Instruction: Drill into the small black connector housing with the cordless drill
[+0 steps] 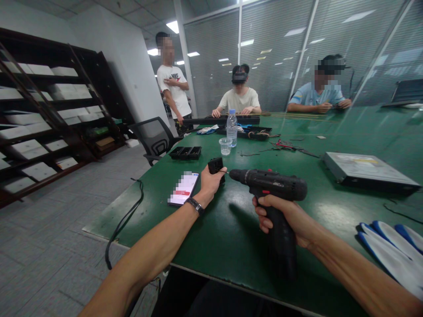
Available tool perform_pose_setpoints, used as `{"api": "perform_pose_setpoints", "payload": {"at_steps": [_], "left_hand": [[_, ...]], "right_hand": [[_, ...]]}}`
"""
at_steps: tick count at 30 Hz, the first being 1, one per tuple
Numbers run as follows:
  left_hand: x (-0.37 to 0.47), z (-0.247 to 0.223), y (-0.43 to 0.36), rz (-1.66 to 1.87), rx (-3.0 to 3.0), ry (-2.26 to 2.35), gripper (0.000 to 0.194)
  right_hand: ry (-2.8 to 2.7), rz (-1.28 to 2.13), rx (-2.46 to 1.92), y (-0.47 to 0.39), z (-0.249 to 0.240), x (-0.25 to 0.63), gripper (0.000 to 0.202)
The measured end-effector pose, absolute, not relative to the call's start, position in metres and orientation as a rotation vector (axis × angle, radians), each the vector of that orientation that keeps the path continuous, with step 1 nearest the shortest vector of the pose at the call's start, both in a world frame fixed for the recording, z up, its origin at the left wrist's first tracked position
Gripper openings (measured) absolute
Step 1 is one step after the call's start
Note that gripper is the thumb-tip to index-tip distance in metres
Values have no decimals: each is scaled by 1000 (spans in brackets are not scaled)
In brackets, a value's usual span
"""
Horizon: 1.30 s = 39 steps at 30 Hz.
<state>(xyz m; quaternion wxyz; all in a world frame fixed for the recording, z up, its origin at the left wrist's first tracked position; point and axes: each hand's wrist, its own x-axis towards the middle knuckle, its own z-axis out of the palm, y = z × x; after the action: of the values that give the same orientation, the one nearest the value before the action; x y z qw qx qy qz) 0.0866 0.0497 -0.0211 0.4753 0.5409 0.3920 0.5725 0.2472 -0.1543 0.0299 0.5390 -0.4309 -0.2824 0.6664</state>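
My right hand (280, 209) is wrapped round the grip of a black cordless drill (274, 181), its chuck pointing left. In my left hand (212, 181) is a small black plastic part (216, 165), held up above the table. The drill's bit reaches toward this part beside my left thumb; whether the tip touches it I cannot tell. My left wrist wears a dark watch. Under and left of that hand, a phone (183, 189) with a lit screen lies on the table.
On the green table (205, 246) stand a water bottle (232, 127), a clear plastic cup (225, 146) and a black compartment tray (185, 152). To the right lie a flat metal box (370, 171) and white-blue gloves (393, 251). Two people sit across; another stands behind.
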Motion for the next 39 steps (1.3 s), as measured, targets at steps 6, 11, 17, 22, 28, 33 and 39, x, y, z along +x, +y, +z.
{"api": "perform_pose_setpoints", "payload": {"at_steps": [6, 11, 17, 22, 28, 33, 39], "left_hand": [[87, -22, 51, 1405, 1334, 969, 36], [88, -22, 51, 1409, 1325, 965, 36], [87, -19, 48, 1406, 1341, 978, 35], [86, -20, 48, 1405, 1368, 987, 34], [87, -22, 50, 1406, 1347, 977, 36], [87, -22, 51, 1402, 1339, 981, 37], [87, -25, 53, 1407, 1361, 982, 39]], "right_hand": [[-681, 1586, -1014, -154, 31, 247, 27], [-681, 1581, -1023, -155, 31, 246, 29], [-685, 1586, -1024, -154, 32, 246, 28], [-691, 1586, -1021, -154, 30, 246, 26], [-694, 1574, -1032, -155, 31, 245, 26], [-695, 1580, -1030, -154, 31, 246, 26], [-717, 1568, -1027, -154, 33, 245, 27]]}}
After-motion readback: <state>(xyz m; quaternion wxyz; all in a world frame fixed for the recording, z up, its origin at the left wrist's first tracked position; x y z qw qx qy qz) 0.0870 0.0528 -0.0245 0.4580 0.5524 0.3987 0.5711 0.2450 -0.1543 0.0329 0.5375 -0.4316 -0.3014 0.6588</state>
